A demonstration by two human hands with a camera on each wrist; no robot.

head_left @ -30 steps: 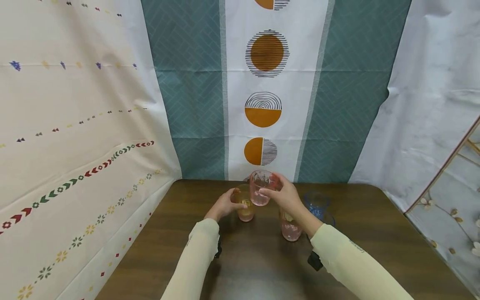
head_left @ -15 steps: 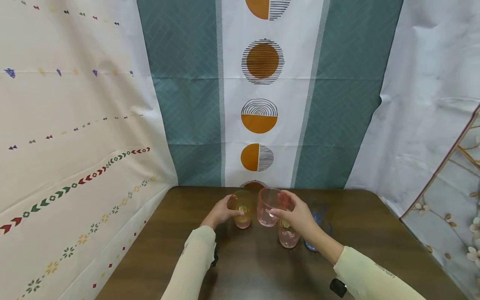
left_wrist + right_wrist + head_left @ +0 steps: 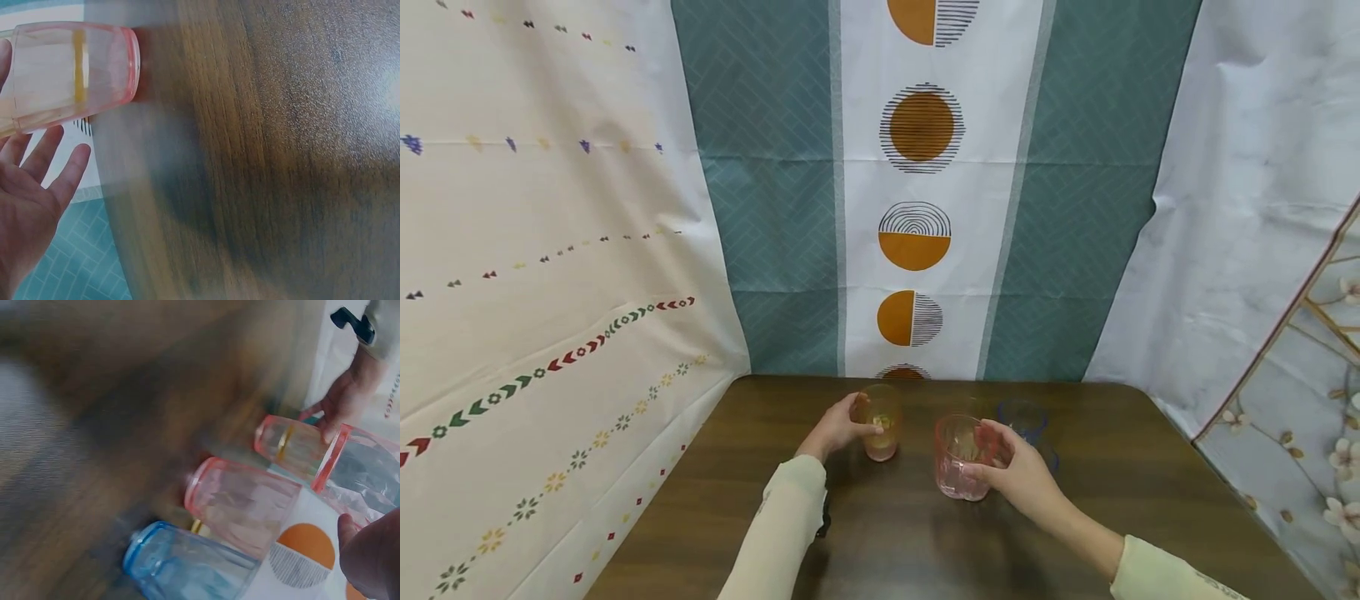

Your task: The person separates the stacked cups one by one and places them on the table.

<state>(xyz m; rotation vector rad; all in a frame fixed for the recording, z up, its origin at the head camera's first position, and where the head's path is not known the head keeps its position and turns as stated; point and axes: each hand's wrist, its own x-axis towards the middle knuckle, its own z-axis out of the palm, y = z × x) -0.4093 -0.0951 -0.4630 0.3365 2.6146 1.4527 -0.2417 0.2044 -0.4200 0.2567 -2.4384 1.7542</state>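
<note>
My left hand [image 3: 838,429] grips a yellow glass nested in a pink one, a stack [image 3: 881,423] standing upright at the table's back left. The left wrist view shows the stack's pink base [image 3: 115,65] with a yellow band inside. My right hand [image 3: 1018,471] holds a pink glass [image 3: 961,467] by its side, thumb in front and fingers behind. In the right wrist view this held glass [image 3: 369,465] is higher than a second pink glass [image 3: 244,503] on the table. In the head view it overlaps that glass, which is mostly hidden.
Blue glasses [image 3: 1022,417] stand at the back right, partly behind my right hand. A yellow base [image 3: 200,528] shows between the blue glass [image 3: 187,562] and the pink one. The brown table [image 3: 880,533] ends at a patterned cloth [image 3: 925,192].
My right hand has moved the pink glass away from the left-hand stack, rightward and toward me, over the second pink glass. The left hand keeps its grip on the stack; the head view has shifted slightly.
</note>
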